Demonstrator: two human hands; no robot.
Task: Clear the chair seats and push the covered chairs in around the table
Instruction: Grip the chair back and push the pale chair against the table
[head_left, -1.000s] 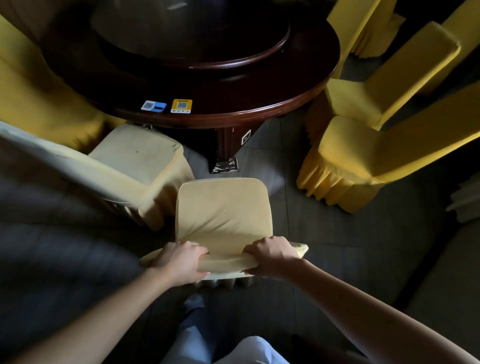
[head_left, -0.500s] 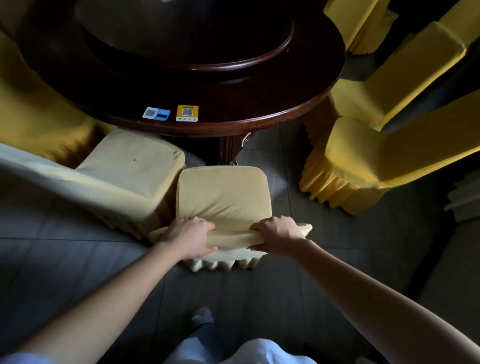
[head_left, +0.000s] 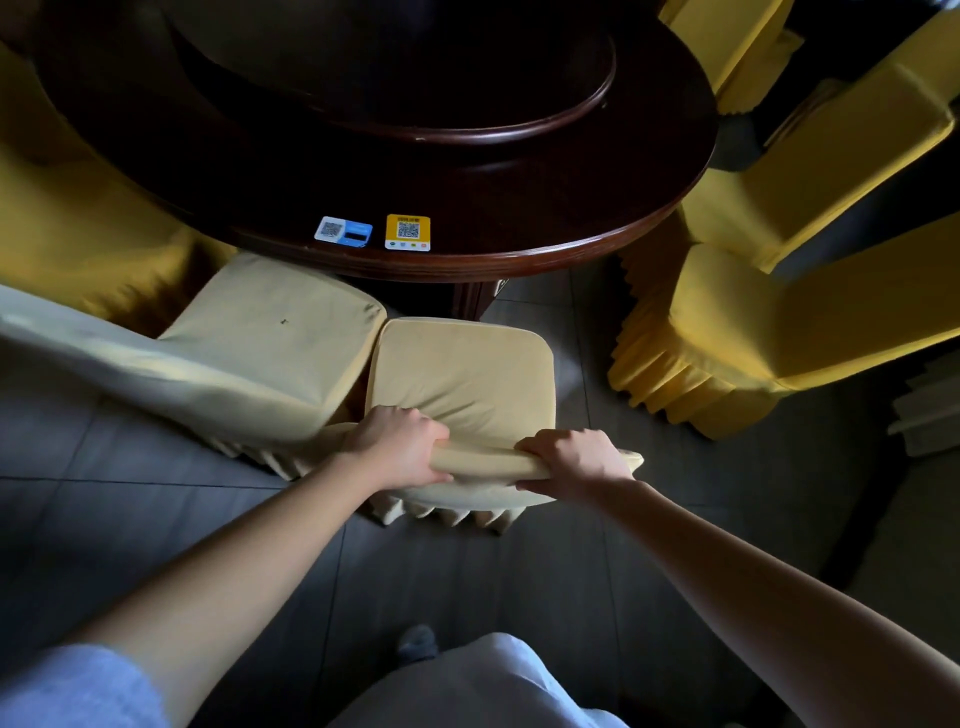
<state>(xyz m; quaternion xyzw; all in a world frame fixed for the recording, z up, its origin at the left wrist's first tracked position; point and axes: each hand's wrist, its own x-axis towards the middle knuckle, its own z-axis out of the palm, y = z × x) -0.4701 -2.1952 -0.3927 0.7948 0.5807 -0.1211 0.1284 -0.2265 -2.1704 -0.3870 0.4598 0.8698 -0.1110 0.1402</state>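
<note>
Grey floor tiles (head_left: 519, 582) run up to the round table (head_left: 545, 218). Nearest, left hand (head_left: 400, 447) and right hand (head_left: 571, 462) are both clenched on the pale chair (head_left: 462, 374) top rail. Its bare seat almost meets the table edge, beside the pushed-in neighbouring chair (head_left: 270, 332); yellow chairs (head_left: 753, 322) right of the table remain out.

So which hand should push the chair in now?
Probably both together: the left hand and right hand each grip the chair's backrest top. Neither looks better placed.
</note>
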